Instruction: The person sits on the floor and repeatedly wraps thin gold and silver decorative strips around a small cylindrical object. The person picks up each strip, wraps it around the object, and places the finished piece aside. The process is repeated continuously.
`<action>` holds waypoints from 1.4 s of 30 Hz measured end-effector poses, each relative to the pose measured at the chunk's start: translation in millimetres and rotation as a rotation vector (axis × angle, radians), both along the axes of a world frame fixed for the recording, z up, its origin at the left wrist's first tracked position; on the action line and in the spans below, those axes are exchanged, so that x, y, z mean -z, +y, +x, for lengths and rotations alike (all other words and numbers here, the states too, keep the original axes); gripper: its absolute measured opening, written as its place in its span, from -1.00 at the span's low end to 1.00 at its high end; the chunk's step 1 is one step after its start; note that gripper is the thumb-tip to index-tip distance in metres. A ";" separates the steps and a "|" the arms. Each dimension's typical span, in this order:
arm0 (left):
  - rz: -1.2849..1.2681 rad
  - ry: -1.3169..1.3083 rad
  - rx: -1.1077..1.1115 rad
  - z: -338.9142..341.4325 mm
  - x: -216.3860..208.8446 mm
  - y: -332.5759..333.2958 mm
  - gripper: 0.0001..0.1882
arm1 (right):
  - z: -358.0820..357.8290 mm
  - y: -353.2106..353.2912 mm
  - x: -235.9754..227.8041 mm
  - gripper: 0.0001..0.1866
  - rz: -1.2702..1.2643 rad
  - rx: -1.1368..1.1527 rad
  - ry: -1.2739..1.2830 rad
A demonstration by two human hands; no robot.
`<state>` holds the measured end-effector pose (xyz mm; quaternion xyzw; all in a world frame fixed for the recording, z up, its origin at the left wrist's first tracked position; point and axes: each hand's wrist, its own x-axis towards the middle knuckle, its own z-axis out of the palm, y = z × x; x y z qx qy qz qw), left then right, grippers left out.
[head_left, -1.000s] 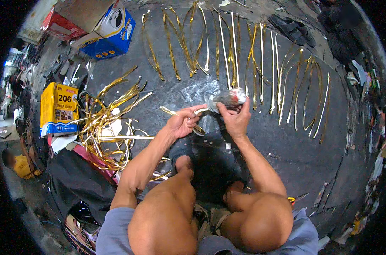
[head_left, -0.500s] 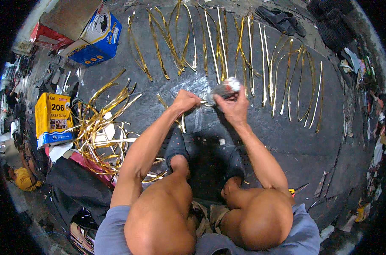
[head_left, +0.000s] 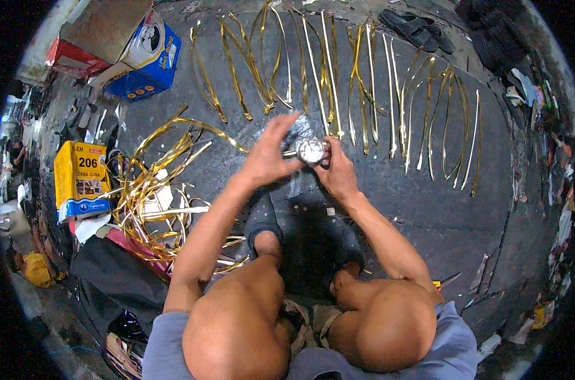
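Note:
My right hand (head_left: 340, 174) grips a round silvery thing (head_left: 311, 151), its shiny flat face turned up. What kind of thing it is I cannot make out. Close to its left is my left hand (head_left: 268, 155), slightly blurred, with fingers stretched out and apart. A gold strip (head_left: 218, 131) arches from the tangled pile of gold strips (head_left: 154, 212) and passes behind the left hand. A short pale piece (head_left: 289, 153) shows between that hand and the silvery thing; whether it is the same strip I cannot tell.
Several gold strips (head_left: 363, 95) lie spread in a row on the dark mat (head_left: 452, 234) at the far side. Left stand a blue box (head_left: 151, 60) and a yellow box (head_left: 82, 177). Black sandals (head_left: 417, 30) lie far right; a pointed tool (head_left: 449, 280) lies beside my right knee.
My left hand has opened from a closed grip, its fingers rising. The strip that hung below it now arches left to the pile. The silvery thing has moved down-left and turned its face up.

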<state>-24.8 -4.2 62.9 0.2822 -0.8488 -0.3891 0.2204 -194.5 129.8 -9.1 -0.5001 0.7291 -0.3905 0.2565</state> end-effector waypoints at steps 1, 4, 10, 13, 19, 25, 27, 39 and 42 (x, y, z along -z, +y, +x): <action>0.022 0.030 0.040 -13.9 16.2 11.4 -0.09 | -6.3 0.2 8.8 -0.39 -0.057 0.034 -0.131; 0.113 0.032 -0.024 -27.8 56.2 25.9 -0.27 | -19.0 -5.1 20.8 -0.36 0.036 0.114 -0.192; 0.167 0.065 -0.067 -40.8 57.2 25.0 -0.42 | -49.2 -37.3 68.4 -0.72 0.179 0.280 -0.516; 0.058 0.071 -0.066 -35.8 62.1 23.8 -0.44 | -42.6 -45.6 58.8 -0.73 0.146 0.356 -0.569; 0.086 0.031 -0.081 -32.0 51.3 24.6 -0.54 | -72.3 -10.8 -35.2 -0.70 -0.079 0.435 -0.849; 0.106 -0.042 -0.035 -30.3 54.9 16.0 -0.41 | -128.3 36.4 -230.0 -0.72 -0.467 0.274 -0.929; 0.097 -0.009 -0.043 -29.0 54.5 15.9 -0.41 | -149.1 43.6 -261.3 -0.75 -0.536 0.194 -0.967; -0.200 -0.167 -0.620 81.2 87.0 -24.6 -0.36 | -294.4 -133.9 -326.2 -0.75 -0.845 0.357 -0.525; -0.340 -0.569 -0.618 150.5 104.1 -49.3 -0.41 | -324.2 -112.6 -314.7 -0.82 -1.018 0.410 -0.551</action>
